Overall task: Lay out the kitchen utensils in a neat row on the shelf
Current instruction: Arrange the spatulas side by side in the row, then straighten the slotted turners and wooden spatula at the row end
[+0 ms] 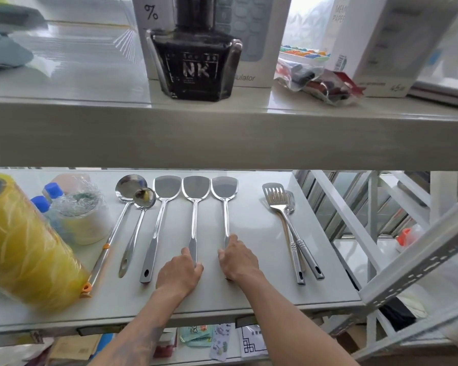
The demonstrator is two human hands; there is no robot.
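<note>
**Row mostly laid; right-hand pair outstanding**

On the white shelf [249,291] five utensils lie side by side, handles toward the person: a long ladle [122,207], a smaller ladle [140,207] whose bowl overlaps the long one's, and three solid turners.

The first turner [161,207] angles slightly left. The second turner [195,207] and third turner [225,204] lie straight, their blades almost touching.

The left hand [180,273] rests over the second turner's handle end, fingers curled together around it. The right hand [238,260] covers the third turner's handle, fingers bent close; whether they actually clamp it cannot be told.

Outstanding: two slotted spatulas [283,207] lie stacked and crossed, well apart from the row to the right (a clear gap between). In my judgement, they need separating and drawing in, and the ladles spacing out.
</note>
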